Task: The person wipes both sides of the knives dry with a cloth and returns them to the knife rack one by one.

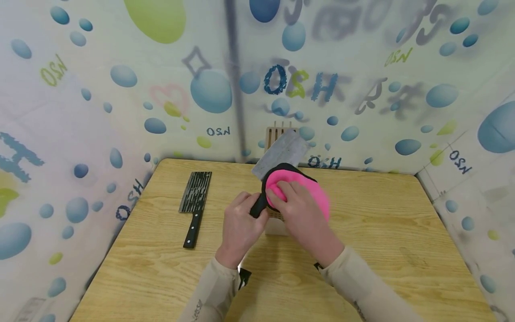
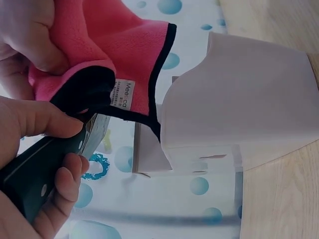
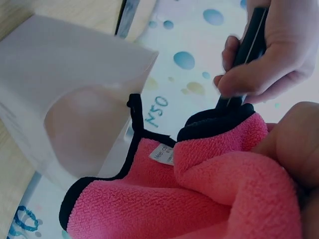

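Observation:
In the head view my left hand (image 1: 241, 228) grips the black handle (image 1: 259, 205) of a cleaver, its wide grey blade (image 1: 283, 150) pointing up and away. My right hand (image 1: 303, 219) pinches a pink cloth (image 1: 321, 197) with black edging against the blade's handle end. The cloth hides that lower part of the blade. From the left wrist view, the thumb and fingers wrap the riveted handle (image 2: 45, 164), and the cloth (image 2: 124, 40) hangs with a white label. The right wrist view shows the fingers (image 3: 296, 139) bunching the fleecy cloth (image 3: 224, 189).
A second cleaver (image 1: 196, 197) with a black-and-silver patterned blade lies on the wooden table (image 1: 141, 264) at left. Behind the hands stands a pale holder (image 2: 244, 94), partly covered by them. A slatted rack (image 1: 270, 134) rises near the printed wall covering (image 1: 342, 112).

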`<state>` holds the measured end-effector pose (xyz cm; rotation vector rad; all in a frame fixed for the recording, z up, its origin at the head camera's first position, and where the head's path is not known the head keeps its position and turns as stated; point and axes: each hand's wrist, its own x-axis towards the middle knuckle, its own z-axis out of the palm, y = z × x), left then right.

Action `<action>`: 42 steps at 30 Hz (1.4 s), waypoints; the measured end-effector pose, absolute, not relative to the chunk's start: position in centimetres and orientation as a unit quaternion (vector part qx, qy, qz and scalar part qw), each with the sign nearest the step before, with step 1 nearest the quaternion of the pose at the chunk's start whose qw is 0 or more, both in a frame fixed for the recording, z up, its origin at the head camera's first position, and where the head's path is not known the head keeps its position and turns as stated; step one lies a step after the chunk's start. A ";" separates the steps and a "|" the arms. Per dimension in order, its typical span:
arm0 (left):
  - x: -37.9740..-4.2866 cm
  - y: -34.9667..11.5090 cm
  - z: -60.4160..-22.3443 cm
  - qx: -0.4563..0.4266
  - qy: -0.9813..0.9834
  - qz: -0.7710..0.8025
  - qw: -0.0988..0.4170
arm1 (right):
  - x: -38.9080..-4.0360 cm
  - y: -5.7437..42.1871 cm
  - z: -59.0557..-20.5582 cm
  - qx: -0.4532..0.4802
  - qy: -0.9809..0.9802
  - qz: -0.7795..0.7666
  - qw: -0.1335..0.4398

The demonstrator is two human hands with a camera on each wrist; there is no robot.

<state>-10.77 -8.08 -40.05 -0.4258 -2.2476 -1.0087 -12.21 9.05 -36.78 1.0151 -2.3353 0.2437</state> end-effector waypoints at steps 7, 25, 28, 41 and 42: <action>-10.8 -8.2 -40.1 -0.166 -0.850 -0.381 0.323 | -11.9 8.7 -36.6 0.378 -0.876 0.103 0.280; -10.7 -7.9 -40.3 -0.180 -0.849 -0.373 0.328 | -14.2 9.6 -36.6 0.352 -0.884 0.074 0.299; -10.6 -7.9 -40.2 -0.182 -0.850 -0.371 0.328 | -14.5 10.0 -36.6 0.346 -0.887 0.073 0.297; -10.4 -7.9 -40.2 -0.189 -0.850 -0.374 0.321 | -15.6 11.3 -36.4 0.323 -0.894 0.095 0.296; -10.4 -7.9 -40.1 -0.189 -0.850 -0.373 0.322 | -15.6 11.2 -36.4 0.325 -0.893 0.097 0.295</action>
